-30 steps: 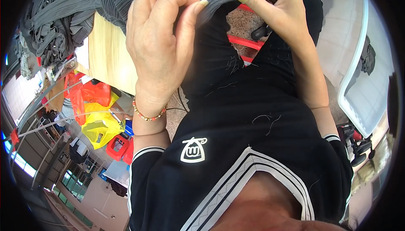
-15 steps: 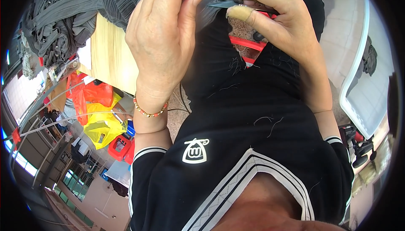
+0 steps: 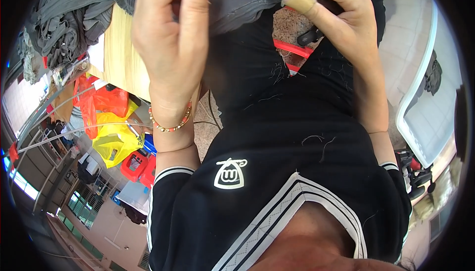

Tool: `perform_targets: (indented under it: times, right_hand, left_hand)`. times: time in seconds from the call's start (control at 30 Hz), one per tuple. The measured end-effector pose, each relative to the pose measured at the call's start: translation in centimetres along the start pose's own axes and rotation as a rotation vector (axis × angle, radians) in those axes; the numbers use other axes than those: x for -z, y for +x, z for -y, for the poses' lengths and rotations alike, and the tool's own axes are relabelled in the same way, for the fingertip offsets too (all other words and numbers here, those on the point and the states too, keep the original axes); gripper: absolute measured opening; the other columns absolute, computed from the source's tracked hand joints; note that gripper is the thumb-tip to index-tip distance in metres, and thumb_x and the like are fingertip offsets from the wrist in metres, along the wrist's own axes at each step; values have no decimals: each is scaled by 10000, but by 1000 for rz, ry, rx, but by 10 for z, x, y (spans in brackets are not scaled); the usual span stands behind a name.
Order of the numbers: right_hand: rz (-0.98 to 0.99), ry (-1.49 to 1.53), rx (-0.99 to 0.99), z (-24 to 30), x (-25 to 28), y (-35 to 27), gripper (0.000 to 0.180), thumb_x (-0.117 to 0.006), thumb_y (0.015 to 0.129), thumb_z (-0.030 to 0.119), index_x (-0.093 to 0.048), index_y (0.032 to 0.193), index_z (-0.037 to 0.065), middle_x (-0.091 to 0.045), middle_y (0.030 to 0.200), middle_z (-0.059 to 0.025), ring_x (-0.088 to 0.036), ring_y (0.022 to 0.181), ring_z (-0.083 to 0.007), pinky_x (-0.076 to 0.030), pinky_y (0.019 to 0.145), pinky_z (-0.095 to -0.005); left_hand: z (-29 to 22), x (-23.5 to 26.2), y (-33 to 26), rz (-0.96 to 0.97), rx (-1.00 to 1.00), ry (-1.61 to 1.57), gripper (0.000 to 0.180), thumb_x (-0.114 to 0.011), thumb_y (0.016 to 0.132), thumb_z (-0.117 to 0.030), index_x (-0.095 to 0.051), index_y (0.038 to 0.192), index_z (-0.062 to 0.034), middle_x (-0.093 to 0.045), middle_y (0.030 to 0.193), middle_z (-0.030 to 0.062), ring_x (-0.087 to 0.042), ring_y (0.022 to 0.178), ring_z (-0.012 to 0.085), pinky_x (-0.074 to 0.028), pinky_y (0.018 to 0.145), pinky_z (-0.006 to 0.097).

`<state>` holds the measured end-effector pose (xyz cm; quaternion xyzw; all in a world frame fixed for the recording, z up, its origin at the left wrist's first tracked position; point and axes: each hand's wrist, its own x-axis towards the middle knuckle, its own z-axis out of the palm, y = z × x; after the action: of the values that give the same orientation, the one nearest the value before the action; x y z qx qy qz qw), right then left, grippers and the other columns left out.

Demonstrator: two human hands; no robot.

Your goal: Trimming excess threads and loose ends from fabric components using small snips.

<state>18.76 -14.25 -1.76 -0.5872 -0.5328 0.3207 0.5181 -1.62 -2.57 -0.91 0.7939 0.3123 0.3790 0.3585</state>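
My left hand (image 3: 173, 38), with a beaded bracelet at the wrist, is raised near the top of the view and pinches the edge of a grey fabric piece (image 3: 237, 3) between thumb and fingers. My right hand (image 3: 341, 23), one fingertip wrapped in tan tape, grips the same fabric from the right. A small black tool (image 3: 309, 36) shows under its palm; I cannot tell what kind. The fabric stretches between both hands above my black shirt (image 3: 277, 137).
A wooden table (image 3: 121, 58) at the upper left carries a pile of grey garments (image 3: 69, 18). Below it lie orange bags (image 3: 99, 100), a yellow bag (image 3: 116, 140) and red crates (image 3: 138, 164). A white plastic chair (image 3: 425, 107) stands at the right.
My right hand has come down and left toward my left hand. The grey fabric is now pulled taut between the two.
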Motion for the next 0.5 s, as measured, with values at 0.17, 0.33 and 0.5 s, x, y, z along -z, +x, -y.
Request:
perform_targets:
  times: [0.17, 0.33, 0.5]
  right_hand:
    - [23, -2, -22, 5, -2, -2, 326, -798, 816, 29, -726, 1131, -14, -638, 843, -44, -558, 736, -113, -432, 660, -253]
    - [60, -66, 54, -2, -10, -1, 269, -782, 822, 33, -722, 1078, -25, -635, 824, -33, -567, 747, -116, -428, 665, -250]
    - [43, -115, 246, -23, -18, -7, 388, -768, 796, -12, -731, 1181, 18, -565, 844, 7, -502, 768, -68, -358, 656, -186]
  left_hand:
    - [1, 20, -11, -101, 23, -14, 160, -613, 1015, -74, -651, 1138, 20, -693, 1053, 75, -657, 913, 100, -499, 846, 208]
    - [11, 41, -26, -74, 133, -48, 126, -629, 1010, -105, -671, 1071, -3, -656, 966, -2, -566, 867, 49, -440, 772, 185]
    - [19, 57, -32, 101, 110, 6, 112, -665, 960, -90, -675, 967, 21, -637, 1009, 61, -595, 937, 129, -455, 839, 244]
